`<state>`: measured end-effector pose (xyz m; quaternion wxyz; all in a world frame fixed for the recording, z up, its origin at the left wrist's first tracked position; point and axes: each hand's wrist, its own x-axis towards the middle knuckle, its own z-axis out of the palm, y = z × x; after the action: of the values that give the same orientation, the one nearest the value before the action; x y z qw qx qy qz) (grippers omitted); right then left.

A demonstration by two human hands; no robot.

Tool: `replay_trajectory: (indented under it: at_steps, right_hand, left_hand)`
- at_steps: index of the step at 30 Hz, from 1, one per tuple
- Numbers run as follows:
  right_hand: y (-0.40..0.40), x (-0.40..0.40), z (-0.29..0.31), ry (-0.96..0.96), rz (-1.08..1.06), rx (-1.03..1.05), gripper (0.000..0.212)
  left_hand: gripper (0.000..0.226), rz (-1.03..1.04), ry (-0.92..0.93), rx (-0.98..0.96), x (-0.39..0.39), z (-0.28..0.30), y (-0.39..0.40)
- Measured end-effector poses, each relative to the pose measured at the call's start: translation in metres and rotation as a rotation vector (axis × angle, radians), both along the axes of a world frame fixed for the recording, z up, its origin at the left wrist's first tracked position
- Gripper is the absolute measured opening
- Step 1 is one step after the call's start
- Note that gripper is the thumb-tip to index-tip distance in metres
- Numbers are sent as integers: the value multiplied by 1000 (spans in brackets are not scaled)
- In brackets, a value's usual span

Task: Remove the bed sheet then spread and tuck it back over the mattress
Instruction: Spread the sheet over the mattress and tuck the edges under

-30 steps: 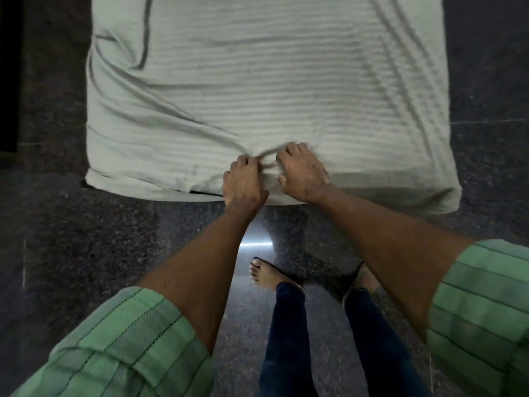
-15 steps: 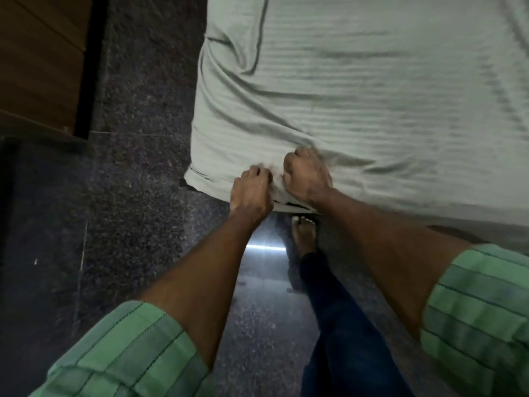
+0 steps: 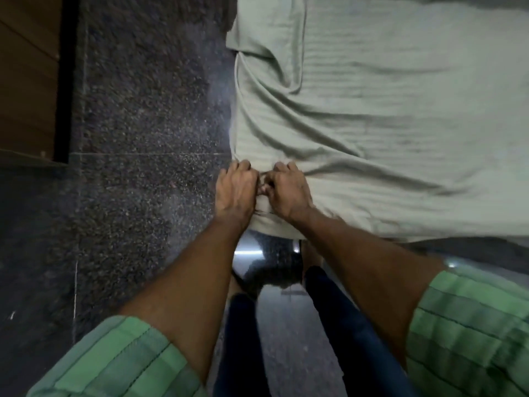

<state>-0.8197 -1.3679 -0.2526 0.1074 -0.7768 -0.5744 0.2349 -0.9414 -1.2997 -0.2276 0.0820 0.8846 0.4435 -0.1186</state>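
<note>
A pale green striped bed sheet (image 3: 386, 124) covers the mattress, which fills the upper right of the head view. Long creases run across the cloth toward its near left corner. My left hand (image 3: 236, 190) and my right hand (image 3: 287, 190) sit side by side at that corner. Both have curled fingers and grip a bunch of the sheet between them. The mattress itself is hidden under the cloth. The near edge of the sheet hangs just above the floor.
Dark speckled stone floor (image 3: 143, 138) lies left of the bed and under me. A wooden panel (image 3: 25, 75) with a dark edge stands at the far left. My legs (image 3: 337, 325) in dark trousers are below the hands, close to the bed's near edge.
Both hands have travelled left along the bed's near edge, from its middle to the left corner, still gripping the sheet. My feet stepped left and the view swung with them.
</note>
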Motion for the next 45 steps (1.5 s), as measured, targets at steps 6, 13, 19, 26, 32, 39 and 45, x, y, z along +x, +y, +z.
replay_trajectory:
  at_steps: [6, 13, 19, 26, 32, 39, 45]
  right_hand:
    - [4, -26, 3, 79, -178, 20, 31]
    - [12, -67, 7, 151, -197, -39, 29]
    - [4, -88, 14, 142, -109, -230, 33]
    - [14, -76, 31, 202, -29, -335, 14]
    - [3, -77, 27, 128, -547, -48, 28]
    - [11, -84, 36, 263, -327, -419, 15]
    - [2, -94, 76, 286, -500, -343, 5]
  left_hand:
    - [34, -459, -83, -30, -27, -2, 40]
    - [29, -556, -102, -278, -68, 11, 73]
    - [34, -430, 91, -647, -97, 2, 60]
    - [23, -386, 152, -599, -82, -1, 64]
    - [9, -104, -160, -476, -74, 2, 66]
    - [14, -20, 10, -644, -70, 6, 50]
    - [16, 51, -20, -640, -74, 55, 56]
